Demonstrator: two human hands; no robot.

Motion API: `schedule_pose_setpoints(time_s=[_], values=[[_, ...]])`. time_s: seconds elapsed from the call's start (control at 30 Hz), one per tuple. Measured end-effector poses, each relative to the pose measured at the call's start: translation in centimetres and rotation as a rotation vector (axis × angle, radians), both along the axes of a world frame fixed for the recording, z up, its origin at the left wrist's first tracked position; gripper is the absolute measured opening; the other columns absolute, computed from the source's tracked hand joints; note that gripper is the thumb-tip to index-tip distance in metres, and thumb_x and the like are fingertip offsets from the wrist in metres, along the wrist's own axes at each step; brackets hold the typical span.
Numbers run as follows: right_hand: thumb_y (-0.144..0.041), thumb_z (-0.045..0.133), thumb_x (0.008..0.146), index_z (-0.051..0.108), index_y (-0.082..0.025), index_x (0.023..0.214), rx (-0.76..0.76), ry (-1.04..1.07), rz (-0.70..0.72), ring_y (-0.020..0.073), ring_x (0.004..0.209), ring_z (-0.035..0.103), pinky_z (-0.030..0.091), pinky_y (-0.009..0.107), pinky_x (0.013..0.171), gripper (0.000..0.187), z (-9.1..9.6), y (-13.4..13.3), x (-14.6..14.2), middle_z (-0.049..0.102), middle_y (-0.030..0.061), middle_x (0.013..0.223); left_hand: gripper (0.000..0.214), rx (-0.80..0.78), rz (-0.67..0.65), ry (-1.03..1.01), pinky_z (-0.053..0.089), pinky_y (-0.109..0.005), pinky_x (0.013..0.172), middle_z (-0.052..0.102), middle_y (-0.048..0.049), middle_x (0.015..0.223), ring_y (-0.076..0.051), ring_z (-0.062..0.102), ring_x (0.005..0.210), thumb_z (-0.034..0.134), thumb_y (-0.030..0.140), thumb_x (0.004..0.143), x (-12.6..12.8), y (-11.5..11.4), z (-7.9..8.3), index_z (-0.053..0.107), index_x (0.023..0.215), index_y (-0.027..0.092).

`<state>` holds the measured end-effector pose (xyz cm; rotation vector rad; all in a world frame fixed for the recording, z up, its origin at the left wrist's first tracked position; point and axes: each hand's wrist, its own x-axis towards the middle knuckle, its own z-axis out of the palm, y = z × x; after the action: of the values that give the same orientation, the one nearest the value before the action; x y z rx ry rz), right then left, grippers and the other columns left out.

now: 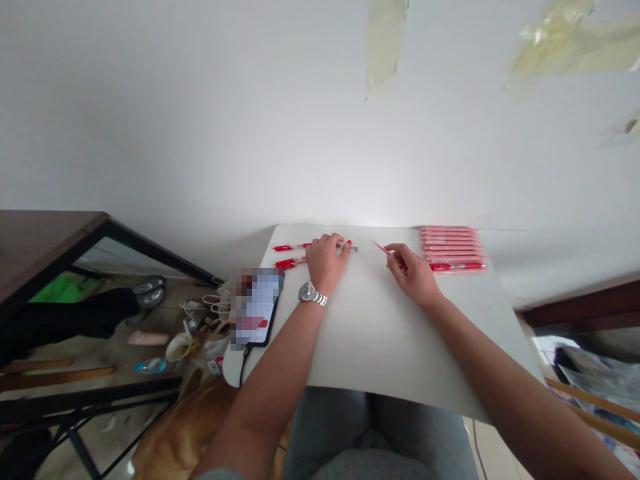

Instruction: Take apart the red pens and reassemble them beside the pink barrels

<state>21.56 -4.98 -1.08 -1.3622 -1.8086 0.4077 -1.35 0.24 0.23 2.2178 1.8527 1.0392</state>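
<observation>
Left hand (325, 261) over red pens (285, 264); finger grip unclear. Right hand (411, 275) pinching thin red stick (380, 247). Apparently partway: pens lie left, pink sticks (450, 243) remain right.

Pale, even light fills the scene, brightest on the white wall (350, 160) just above the tabletop (370, 333) and fading to grey toward the upper left. Soft shadow lies along the tabletop's left edge; the floor (173, 303) below is dimmer. Glossy tape (545, 47) catches highlights. Wide-angle distortion stretches the margins, pixelation masks the phone (265, 300), and the lower-right clutter (590, 380) seems blurred.
</observation>
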Motion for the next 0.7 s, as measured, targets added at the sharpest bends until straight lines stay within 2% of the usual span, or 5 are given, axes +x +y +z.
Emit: schedule_pose_setpoints(time_s=[0.53,0.63,0.7], values=[[-0.046,0.048,0.105,0.061,-0.023,0.125,0.007,-0.001,0.0,0.0192,0.071,0.064,0.049,0.031,0.069,0.033,-0.05,0.05,-0.01,0.072,0.0052,0.087,0.01,0.029,-0.022,-0.078,0.042,-0.042,0.091,0.072,-0.0078,0.095,-0.027,0.062,0.09,0.064,0.032,0.095,0.03,-0.01,0.04,0.072,0.098,0.026],[-0.045,0.048,0.105,0.061,-0.023,0.124,0.003,0.006,-0.004,0.0186,0.071,0.064,0.049,0.031,0.069,0.033,0.03,0.04,-0.01,0.072,0.005,0.088,0.012,0.035,-0.072,-0.165,0.044,-0.041,0.092,0.071,-0.0072,0.094,-0.025,0.062,0.089,0.062,0.031,0.096,0.1,0.12,0.19,0.072,0.101,0.025],[-0.045,0.048,0.105,0.061,-0.023,0.123,-0.002,0.009,-0.009,0.0181,0.07,0.063,0.048,0.03,0.067,0.032,0.11,0.01,0.0,0.072,0.0045,0.086,0.015,0.037,-0.147,-0.303,0.045,-0.039,0.092,0.071,-0.0067,0.096,-0.023,0.062,0.088,0.06,0.031,0.098,0.28,0.22,0.32,0.072,0.104,0.025]])
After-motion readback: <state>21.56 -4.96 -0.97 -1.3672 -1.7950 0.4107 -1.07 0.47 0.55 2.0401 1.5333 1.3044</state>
